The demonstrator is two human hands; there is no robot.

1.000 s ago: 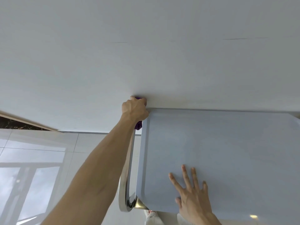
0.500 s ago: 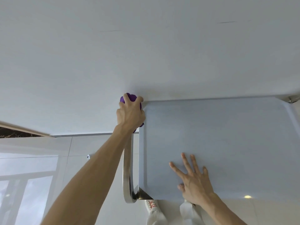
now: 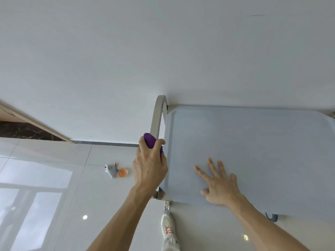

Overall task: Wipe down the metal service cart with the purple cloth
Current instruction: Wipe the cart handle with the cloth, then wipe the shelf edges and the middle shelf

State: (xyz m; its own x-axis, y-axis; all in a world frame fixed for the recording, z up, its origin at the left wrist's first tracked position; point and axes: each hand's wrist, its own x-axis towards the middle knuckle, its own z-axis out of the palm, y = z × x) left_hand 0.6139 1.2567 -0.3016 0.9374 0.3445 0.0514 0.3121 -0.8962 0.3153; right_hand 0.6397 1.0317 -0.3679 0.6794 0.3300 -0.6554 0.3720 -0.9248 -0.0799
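Your cart (image 3: 253,151) fills the 3 o'clock side, its top pale and flat against the wall (image 3: 126,51). You are on the handle step: the handle (image 3: 157,115) arcs at the cart's 9 o'clock edge. Your right hand (image 3: 220,187) lies flat with spread fingers on the top, steadying it. Your left hand (image 3: 149,169) grips the cloth (image 3: 151,141) bunched around the handle, the cloth poking out at the grip's 12 o'clock. Next, I judge, slide along the bar, keeping pressure.
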